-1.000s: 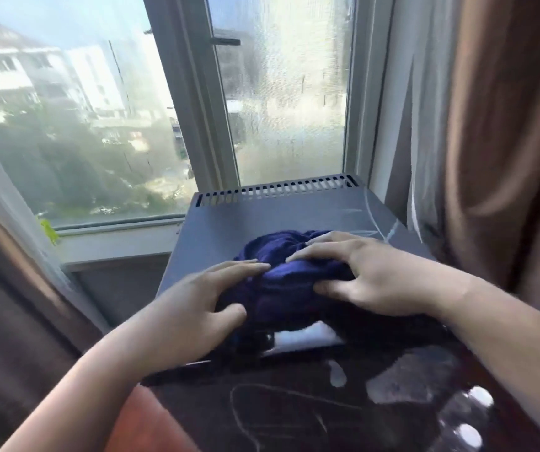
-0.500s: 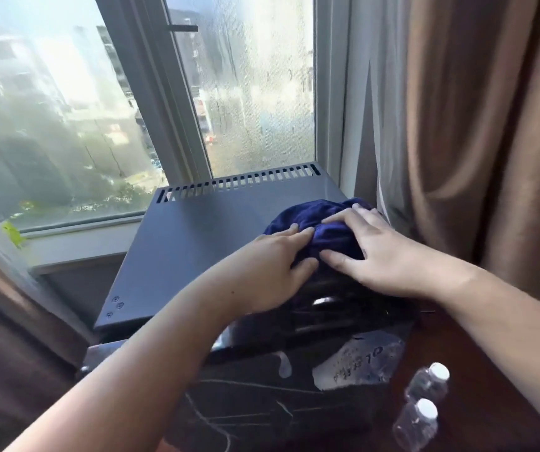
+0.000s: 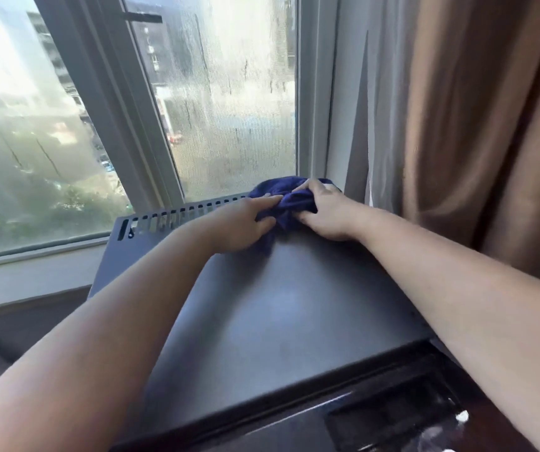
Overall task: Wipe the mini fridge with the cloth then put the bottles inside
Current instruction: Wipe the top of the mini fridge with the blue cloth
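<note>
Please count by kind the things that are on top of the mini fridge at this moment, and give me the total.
Hands: 2, the left hand and the right hand, both on the cloth
Blue cloth: 1
Total: 3, all at the back right corner of the mini fridge

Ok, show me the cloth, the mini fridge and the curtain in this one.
cloth [image 3: 289, 203]: head view, on the middle of the bunched blue fabric.
mini fridge [image 3: 278, 305]: head view, on the bare dark top panel.
curtain [image 3: 477, 125]: head view, on a brown fold, upper right.
</note>
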Motion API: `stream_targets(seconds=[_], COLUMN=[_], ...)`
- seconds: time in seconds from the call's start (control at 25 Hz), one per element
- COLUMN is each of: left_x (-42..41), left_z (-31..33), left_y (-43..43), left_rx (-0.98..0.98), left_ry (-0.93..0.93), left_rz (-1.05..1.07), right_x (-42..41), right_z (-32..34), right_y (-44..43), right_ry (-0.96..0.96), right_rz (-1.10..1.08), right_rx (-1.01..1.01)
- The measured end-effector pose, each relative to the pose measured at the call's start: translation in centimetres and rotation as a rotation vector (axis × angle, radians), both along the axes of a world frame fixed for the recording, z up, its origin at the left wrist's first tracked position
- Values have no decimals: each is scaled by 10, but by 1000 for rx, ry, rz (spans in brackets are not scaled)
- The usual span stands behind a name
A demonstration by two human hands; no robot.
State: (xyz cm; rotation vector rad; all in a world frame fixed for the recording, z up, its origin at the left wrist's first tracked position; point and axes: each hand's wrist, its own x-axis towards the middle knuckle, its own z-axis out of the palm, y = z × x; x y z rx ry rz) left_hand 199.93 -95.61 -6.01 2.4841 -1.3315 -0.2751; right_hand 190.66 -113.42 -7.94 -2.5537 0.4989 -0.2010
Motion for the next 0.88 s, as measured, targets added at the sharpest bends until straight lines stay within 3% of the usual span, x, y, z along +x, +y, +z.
stream_targets(seconds=[0.28,0.88], left_x=[-6,-217], left_z=[-6,-25], left_y=[-1,44], left_rx=[-97,-144], left_ry=[26,-155], left_rz=[-2,-120], right_x=[-33,-243], right_z=[5,-31], right_y=[-3,23], right_ry=[24,-193], right_rz=[9,128], right_rx=[4,271])
